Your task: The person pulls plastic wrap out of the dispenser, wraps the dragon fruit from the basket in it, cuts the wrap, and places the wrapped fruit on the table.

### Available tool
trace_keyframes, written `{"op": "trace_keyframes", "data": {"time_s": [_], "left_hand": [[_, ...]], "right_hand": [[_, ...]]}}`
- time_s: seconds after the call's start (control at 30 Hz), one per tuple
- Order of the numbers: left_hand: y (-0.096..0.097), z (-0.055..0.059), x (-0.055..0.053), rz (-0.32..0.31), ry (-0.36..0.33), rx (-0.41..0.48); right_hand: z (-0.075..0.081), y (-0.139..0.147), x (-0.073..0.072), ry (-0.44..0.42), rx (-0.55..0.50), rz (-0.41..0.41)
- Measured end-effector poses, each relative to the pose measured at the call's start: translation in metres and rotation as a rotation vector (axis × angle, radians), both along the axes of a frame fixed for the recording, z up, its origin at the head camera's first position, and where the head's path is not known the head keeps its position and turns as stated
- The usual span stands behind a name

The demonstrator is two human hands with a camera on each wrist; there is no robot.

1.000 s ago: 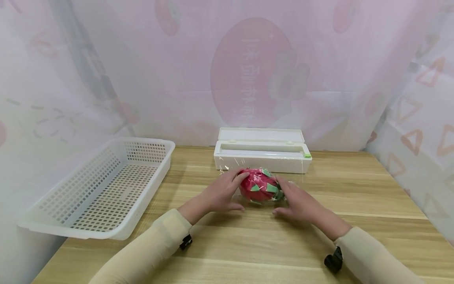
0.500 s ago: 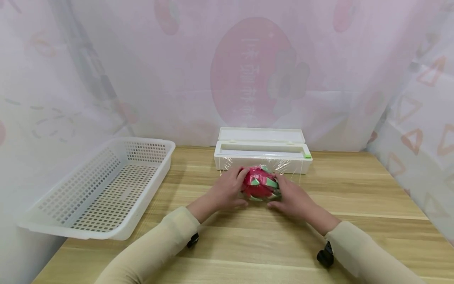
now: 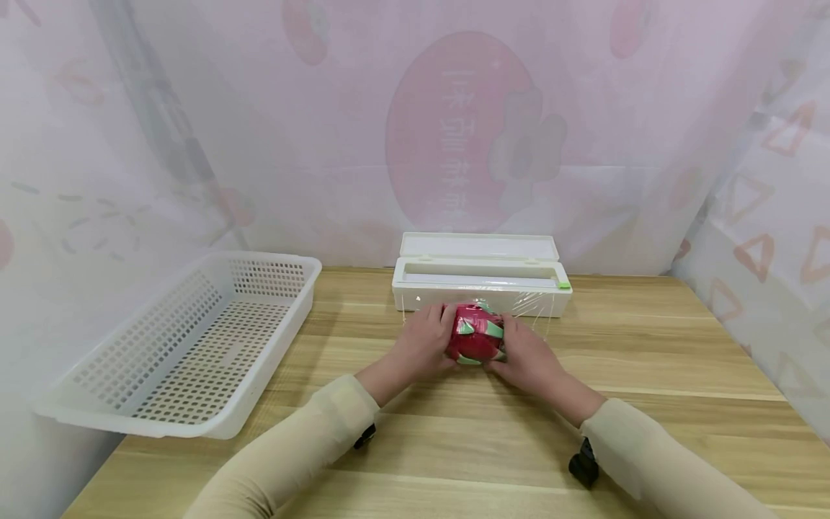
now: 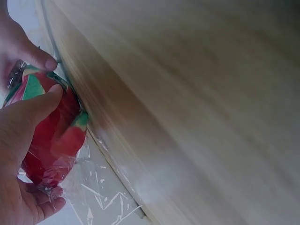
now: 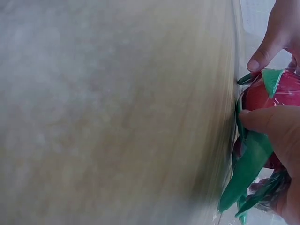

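A red dragon fruit [image 3: 475, 333] with green scales is held between both hands in front of the white box, with clear cling film [image 4: 105, 197] around it. My left hand [image 3: 424, 339] grips its left end, the thumb [image 4: 40, 105] lying across the red skin. From the other side my right hand [image 3: 533, 358] holds the right end, its thumb [image 5: 262, 119] pressed on the fruit near the long green leaves [image 5: 248, 168]. Film stretches from the fruit back to the open cling film box [image 3: 480, 299]. The fingers behind the fruit are partly hidden.
A white perforated plastic basket [image 3: 272, 360] stands on the left of the wooden table [image 3: 648, 360]. The box's lid [image 3: 480, 245] is raised, and a green slider [image 3: 564, 285] sits at its right end. Printed curtains [image 3: 324, 144] enclose the back and sides.
Both hands have closed inward on the dragon fruit from a looser hold. The fruit has shifted slightly to the right and turned a little. The box and basket stay put.
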State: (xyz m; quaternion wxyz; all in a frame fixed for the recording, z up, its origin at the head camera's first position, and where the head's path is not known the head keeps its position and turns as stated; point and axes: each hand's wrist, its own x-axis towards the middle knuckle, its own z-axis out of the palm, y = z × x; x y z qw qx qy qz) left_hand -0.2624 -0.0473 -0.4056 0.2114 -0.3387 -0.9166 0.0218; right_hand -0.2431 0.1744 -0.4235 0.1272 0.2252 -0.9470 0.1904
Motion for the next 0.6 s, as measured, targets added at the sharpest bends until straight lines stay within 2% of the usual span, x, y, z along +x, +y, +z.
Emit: {"op": "trace_keyframes", "data": {"time_s": [0.23,0.43,0.6], "left_hand": [[0.0035,-0.0024,-0.0009,0.038,0.003,-0.020],[0.0019,-0.0008,-0.0021,0.022,0.035,-0.056],[0.0010,0.0018,-0.0026,-0.006,0.060,-0.045]], "right_hand": [[-0.0015,-0.0022,-0.0019,0.008,0.018,-0.029],[-0.0005,-0.0024,-0.0016,0.006,0.012,-0.043],[0.0020,-0.0018,-0.0001,-0.011,0.015,-0.040]]}}
